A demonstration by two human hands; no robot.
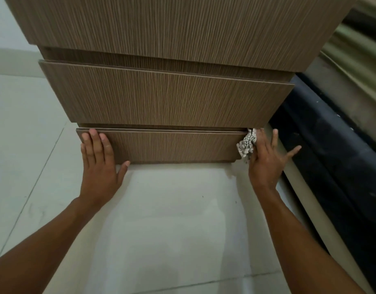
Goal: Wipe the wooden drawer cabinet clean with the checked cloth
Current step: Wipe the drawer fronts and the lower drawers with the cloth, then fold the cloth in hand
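Observation:
The wooden drawer cabinet (165, 96) fills the upper half of the head view, its brown grained drawer fronts stepped one above another. My left hand (100, 160) lies flat on the left end of the lowest drawer front (172, 145), fingers spread, thumb under its bottom edge. My right hand (267, 160) presses the checked cloth (246, 144) against the right end of that same drawer front. Only a bunched white-and-grey part of the cloth shows beside my palm; the remainder is hidden under the hand.
Pale floor tiles (172, 219) stretch below the cabinet towards me. A dark, black object (331, 145) runs along the right side close to the cabinet, with a greenish ribbed surface (352, 56) behind it. A white wall base (11, 60) is at the left.

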